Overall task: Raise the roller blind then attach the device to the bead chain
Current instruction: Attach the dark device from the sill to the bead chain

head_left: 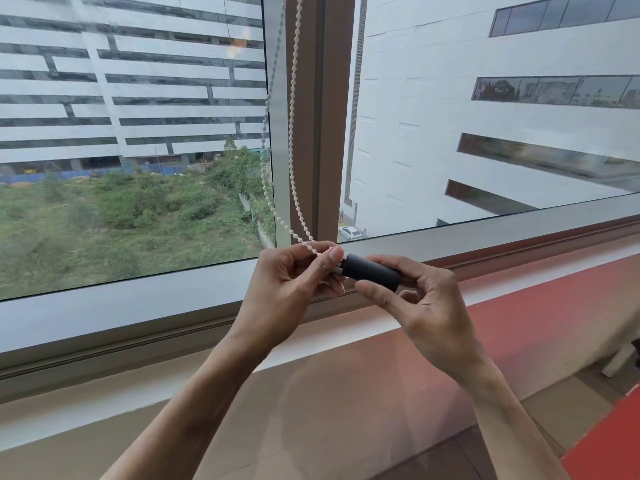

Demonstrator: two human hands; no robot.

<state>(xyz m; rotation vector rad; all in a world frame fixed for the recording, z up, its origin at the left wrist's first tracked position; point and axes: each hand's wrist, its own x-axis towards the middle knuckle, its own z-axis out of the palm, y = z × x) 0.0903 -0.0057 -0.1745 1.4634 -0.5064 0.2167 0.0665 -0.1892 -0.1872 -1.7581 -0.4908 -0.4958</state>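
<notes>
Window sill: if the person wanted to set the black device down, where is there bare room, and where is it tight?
The sill lies bare below and between the forearms, and to the right along the red strip under the window frame. It is crowded at the mullion's foot, where the left hand pinches the bead chain and the right hand holds the device.

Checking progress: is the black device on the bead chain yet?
Cannot tell. Left hand pinches the bead chain against the black device's end, hiding the joint.
</notes>
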